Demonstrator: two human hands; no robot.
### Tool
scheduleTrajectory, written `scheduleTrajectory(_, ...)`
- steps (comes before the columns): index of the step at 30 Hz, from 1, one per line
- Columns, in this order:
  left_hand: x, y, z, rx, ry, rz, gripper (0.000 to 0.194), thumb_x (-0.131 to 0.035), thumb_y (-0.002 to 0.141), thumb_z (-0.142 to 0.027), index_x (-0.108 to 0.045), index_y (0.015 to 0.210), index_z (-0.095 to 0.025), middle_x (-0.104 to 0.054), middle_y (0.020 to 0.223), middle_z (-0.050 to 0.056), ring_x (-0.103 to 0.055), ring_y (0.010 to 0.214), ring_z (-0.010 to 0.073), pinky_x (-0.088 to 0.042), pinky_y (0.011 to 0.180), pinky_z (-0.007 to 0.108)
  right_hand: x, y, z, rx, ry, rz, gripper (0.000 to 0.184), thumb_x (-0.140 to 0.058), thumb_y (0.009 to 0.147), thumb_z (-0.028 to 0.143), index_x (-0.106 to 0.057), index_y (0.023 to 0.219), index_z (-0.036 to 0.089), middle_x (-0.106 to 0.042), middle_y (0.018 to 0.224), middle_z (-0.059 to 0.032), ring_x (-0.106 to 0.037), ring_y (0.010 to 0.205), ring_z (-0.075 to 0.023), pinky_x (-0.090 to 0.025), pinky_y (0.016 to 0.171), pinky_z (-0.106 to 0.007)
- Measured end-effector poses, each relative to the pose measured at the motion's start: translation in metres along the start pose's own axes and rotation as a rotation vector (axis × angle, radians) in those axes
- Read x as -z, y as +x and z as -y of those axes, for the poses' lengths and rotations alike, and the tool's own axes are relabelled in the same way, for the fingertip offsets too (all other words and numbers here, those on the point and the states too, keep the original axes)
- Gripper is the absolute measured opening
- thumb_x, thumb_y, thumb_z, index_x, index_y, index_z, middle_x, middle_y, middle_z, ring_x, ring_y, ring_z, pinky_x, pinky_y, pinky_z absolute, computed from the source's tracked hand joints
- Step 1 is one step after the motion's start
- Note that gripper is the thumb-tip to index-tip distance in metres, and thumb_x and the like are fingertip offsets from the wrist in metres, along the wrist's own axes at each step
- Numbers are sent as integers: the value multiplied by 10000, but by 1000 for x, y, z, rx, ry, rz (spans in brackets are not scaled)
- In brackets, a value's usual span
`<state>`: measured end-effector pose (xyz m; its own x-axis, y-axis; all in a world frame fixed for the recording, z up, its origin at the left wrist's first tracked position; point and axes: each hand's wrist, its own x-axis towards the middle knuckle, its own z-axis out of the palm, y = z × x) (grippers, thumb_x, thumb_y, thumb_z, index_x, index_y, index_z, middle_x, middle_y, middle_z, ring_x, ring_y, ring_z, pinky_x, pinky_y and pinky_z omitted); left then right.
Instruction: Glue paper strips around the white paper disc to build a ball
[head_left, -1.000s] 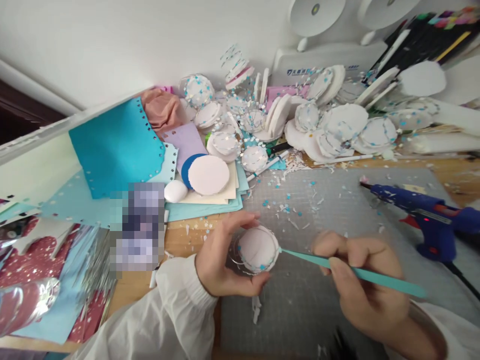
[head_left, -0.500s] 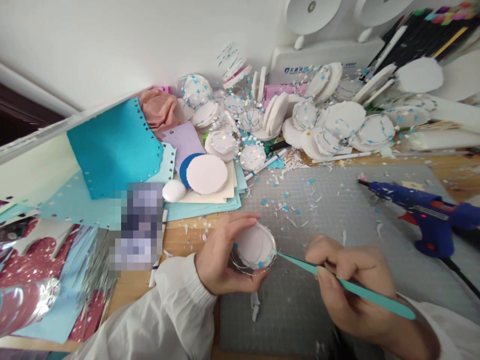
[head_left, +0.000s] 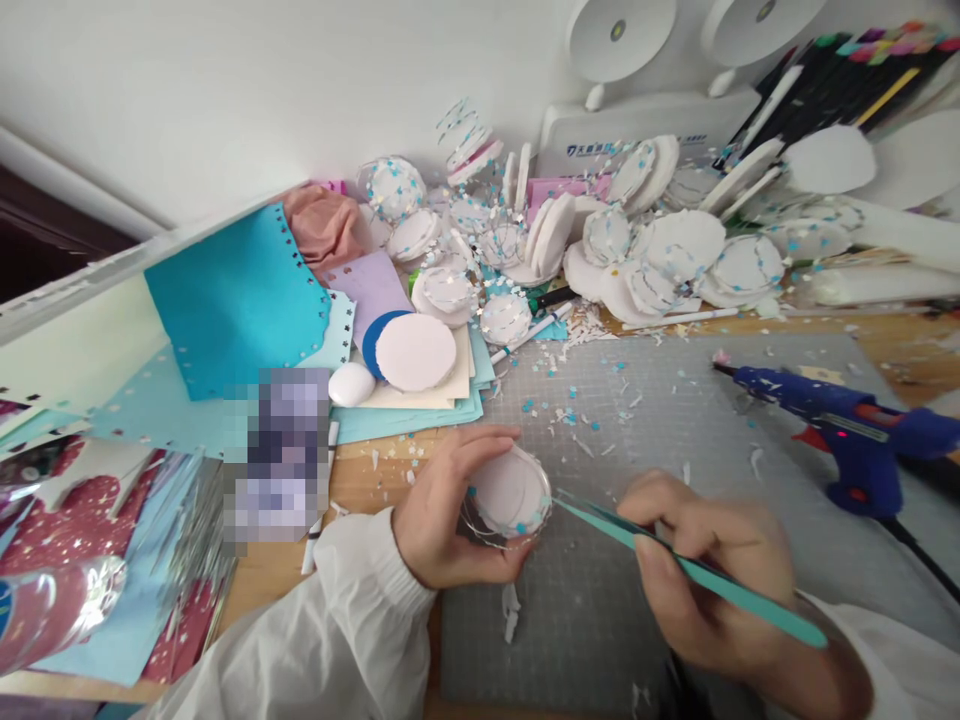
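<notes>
Between the thumb and fingers of my left hand is a round white disc with silvery wire looped round it and a few small blue pieces near its lower edge. My right hand pinches a pair of teal tweezers, whose tips point left and lie just beside the disc's right rim. The tips look slightly apart, and I cannot make out anything between them. Under both hands lies a grey cutting mat scattered with white scraps and tiny blue bits.
A blue glue gun with a lit red light rests on the right. Wire-wrapped discs crowd the back, before a white box. Left are a pink-white disc, a white egg-shaped piece, coloured paper and a clear bottle.
The tweezer tips have parted a little and drawn slightly back from the disc's rim. My left hand holds the disc in nearly the same place. The view has shifted slightly.
</notes>
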<state>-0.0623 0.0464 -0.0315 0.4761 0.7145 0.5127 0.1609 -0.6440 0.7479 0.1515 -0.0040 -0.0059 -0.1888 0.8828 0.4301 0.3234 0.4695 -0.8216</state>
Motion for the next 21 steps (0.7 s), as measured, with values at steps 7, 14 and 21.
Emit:
scheduleTrajectory(7, 1, 1, -4, -24, 47, -13, 795, -710, 611, -161, -357, 1323, -189, -552, 1216, 160, -566, 1116, 285, -476, 919, 430, -6, -4, 0, -137, 75, -88, 213, -500, 813, 53, -412, 867, 239, -532, 724, 20, -490, 564, -108, -404, 494, -234)
scheduleTrajectory(14, 3, -1, 1, 59, 145, 170, 788, -719, 612, -219, -358, 1312, -209, -496, 1272, 175, -516, 1190, 319, -454, 965, 469, 7, -2, -9, -257, 292, -335, 141, -575, 842, 196, -453, 783, 236, -549, 682, 16, -466, 541, -120, -381, 493, -257)
scheduleTrajectory(21, 32, -3, -24, 42, 449, 212, 929, -706, 610, -653, -397, 1352, -186, -329, 1450, 235, -337, 1327, 430, -296, 1043, 610, 27, 14, -17, -265, 525, -607, 192, -651, 738, 151, -474, 710, 219, -509, 563, 42, -453, 509, -110, -321, 493, -266)
